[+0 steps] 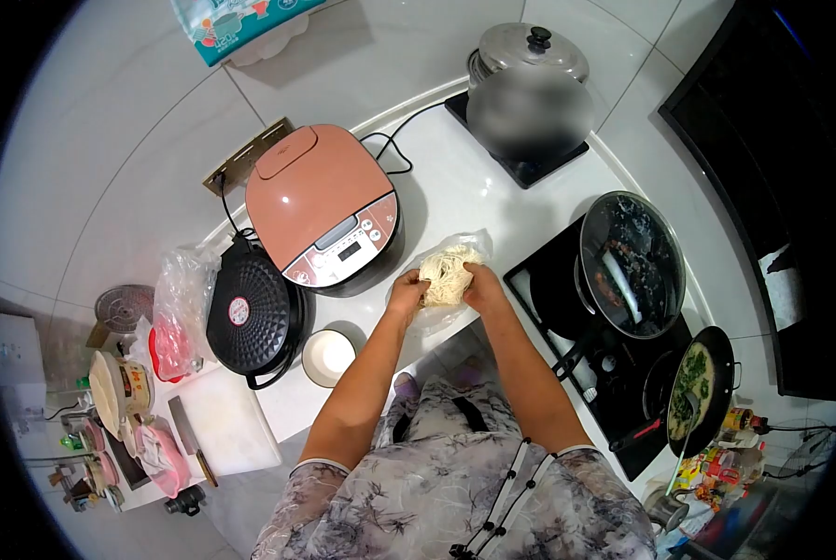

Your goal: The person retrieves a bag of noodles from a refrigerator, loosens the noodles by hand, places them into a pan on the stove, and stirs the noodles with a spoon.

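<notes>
A bundle of pale noodles (447,274) lies on a clear plastic bag (478,245) at the counter's front edge. Gripping the noodles from the left side is my left hand (407,292), its fingers closed on the strands. My right hand (481,286) holds the opposite side of the same bundle. Just behind and to the left stands a pink rice cooker (320,201). A white bowl (328,357) sits left of my left forearm.
To the right, a lidded pan (632,264) and a wok of soup with greens (700,383) occupy the stove. A steel pot (534,56) stands at the back. Left are a black electric griddle (250,322), a knife (190,434) and a white cutting board (226,420).
</notes>
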Motion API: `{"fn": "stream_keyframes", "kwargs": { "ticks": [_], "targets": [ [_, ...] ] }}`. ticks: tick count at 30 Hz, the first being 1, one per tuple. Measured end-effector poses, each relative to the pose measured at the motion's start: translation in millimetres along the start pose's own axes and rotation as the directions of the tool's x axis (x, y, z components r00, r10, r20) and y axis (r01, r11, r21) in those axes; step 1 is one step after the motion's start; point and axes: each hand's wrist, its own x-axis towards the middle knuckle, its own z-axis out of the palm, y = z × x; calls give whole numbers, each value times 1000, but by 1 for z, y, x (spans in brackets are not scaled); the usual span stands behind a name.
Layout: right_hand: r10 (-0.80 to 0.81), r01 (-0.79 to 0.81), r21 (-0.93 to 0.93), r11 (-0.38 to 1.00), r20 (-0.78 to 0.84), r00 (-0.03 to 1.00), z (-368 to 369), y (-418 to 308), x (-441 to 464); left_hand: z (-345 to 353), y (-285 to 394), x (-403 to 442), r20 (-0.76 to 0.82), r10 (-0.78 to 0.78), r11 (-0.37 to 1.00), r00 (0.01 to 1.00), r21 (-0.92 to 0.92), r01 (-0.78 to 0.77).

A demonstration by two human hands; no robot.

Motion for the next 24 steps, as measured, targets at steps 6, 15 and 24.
{"fn": "stream_keyframes", "kwargs": {
  "ticks": [6, 15, 24],
  "targets": [
    [-3, 10, -180, 984, 38, 999, 3, 1, -2, -1, -16, 11, 87, 341, 787, 936, 518, -335],
    [-120, 21, -629, 777, -115, 986, 20, 2, -15, 9, 1, 0, -4, 150, 825, 989, 551, -123],
    [-148, 147, -541, 828, 43, 988, 10, 14, -3, 10, 14, -20, 50, -122, 989, 991, -81, 126]
  ]
}}
